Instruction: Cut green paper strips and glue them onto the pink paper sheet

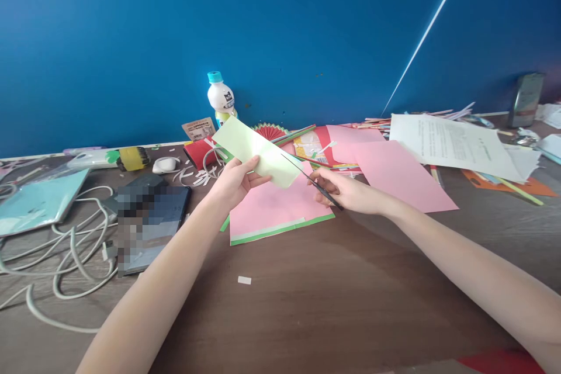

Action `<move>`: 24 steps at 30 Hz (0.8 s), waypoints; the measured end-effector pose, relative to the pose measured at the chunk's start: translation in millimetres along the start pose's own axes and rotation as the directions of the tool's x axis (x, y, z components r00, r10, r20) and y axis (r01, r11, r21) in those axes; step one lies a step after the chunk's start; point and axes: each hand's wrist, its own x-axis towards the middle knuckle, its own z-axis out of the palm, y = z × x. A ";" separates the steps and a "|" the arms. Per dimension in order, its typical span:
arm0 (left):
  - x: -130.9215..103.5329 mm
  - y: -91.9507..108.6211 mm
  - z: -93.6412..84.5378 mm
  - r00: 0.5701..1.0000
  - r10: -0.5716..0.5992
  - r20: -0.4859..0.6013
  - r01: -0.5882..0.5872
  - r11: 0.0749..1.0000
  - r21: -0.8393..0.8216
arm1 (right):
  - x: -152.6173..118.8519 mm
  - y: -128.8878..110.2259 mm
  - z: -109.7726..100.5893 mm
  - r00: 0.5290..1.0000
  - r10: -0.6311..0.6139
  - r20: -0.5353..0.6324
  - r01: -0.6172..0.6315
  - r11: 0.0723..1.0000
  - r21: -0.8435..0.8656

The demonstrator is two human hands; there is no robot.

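My left hand [239,182] pinches a pale green strip of paper [258,152], thumb on top, holding it up at a slant. In my right hand [335,188] is a pair of dark scissors [322,188], seen nearly edge-on. Their thin blades reach over the right end of the green paper; whether they are cutting into it I cannot tell. Below both hands lies a pink sheet [267,210] with a green band along its near edge.
Another pink sheet [403,178] and a printed page [456,146] lie to the right. A bottle [222,99] stands by the blue wall. Cables [74,245], a dark device [164,234] and a flashlight [131,158] are left. A white scrap [244,280] lies in front.
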 end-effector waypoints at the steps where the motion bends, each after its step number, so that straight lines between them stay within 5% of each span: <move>1: 0.3 0.0 -0.3 1.000 0.000 0.001 0.000 1.000 0.001 | 0.1 -0.2 -0.1 1.000 -0.002 -0.002 0.002 1.000 0.005; 9: 1.6 -0.6 -1.2 1.000 -0.005 0.012 0.005 1.000 0.000 | 0.0 -3.1 -1.3 0.997 -0.008 -0.071 0.008 1.000 0.005; 24: 1.6 -1.5 -0.9 1.000 -0.010 0.024 0.011 1.000 -0.018 | -0.6 -1.4 -1.4 1.000 -0.019 -0.021 0.019 1.000 0.000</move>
